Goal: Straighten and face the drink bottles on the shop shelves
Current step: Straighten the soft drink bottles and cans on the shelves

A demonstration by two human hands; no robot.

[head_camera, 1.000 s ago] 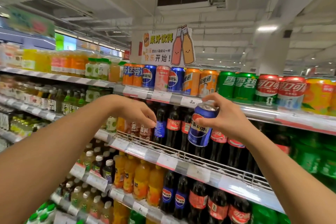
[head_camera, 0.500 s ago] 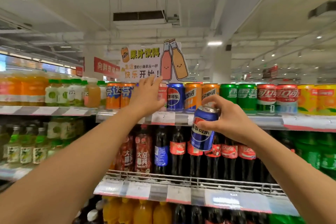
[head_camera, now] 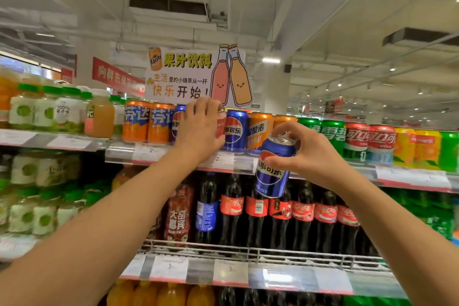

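The person stands in front of the drink shelves and works on the top shelf (head_camera: 159, 154), where the cans stand in a row. The right hand (head_camera: 310, 156) holds a blue cola can (head_camera: 273, 169) in the air, just in front of the shelf edge and a little below the row. The fingers and thumb are curled round the upper part of the can, near its rim, and the can is tilted, with its label turned toward the camera.

The left hand (head_camera: 201, 129) is raised to the row of cans. Its fingers are bent over a pink can (head_camera: 221, 121), which stands between two blue cans (head_camera: 236, 130). The hand covers most of this can, so I cannot tell if it really grips the can or only rests on it.

In my judgement, the step in hand is to make a place in the row for the can that is held, or to put the pink can straight first. The bottles on the lower shelves (head_camera: 248, 253) are not touched at this moment.

The next move probably calls for a free gap among the blue cans. Then the right hand must bring its can upright, set it on the shelf and turn the label to the front. The neighbours stand very close, so care is needed not to knock them.
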